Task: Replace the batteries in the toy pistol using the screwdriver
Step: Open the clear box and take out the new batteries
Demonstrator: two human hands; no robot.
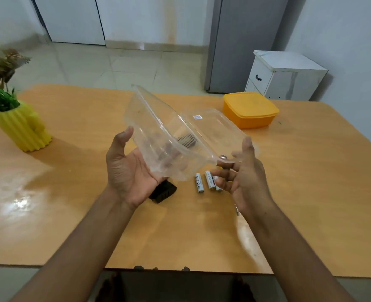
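Clamshell container point(180, 136) of clear plastic, lid hinged open, held up over the middle of the table point(311, 171) by both hands. Left hand point(130, 168) cups the tray from beneath, fingers curled round its underside, thumb up along the near-left wall. Right hand point(243, 177) pinches the lid's near-right rim, thumb above and fingers below. Both grips grasping the container; neither free.

Toy pistol point(163, 190): only a dark ribbed part shows on the table, directly below and just right of the left palm; most is hidden by hand and tray, so its long axis cannot be told. Batteries point(206, 180), three white cells, lie side by side just left of the right fingers, long axes running roughly toward the near edge. Thin metal tip point(236, 211) under the right wrist, possibly the screwdriver; unclear.

Judgement: left hand is nearer the pistol, right nearer the batteries; container must be set aside first.

Yellow lidded box point(251, 110) near the far-right corner, yellow plant pot point(22, 129) at the left edge.
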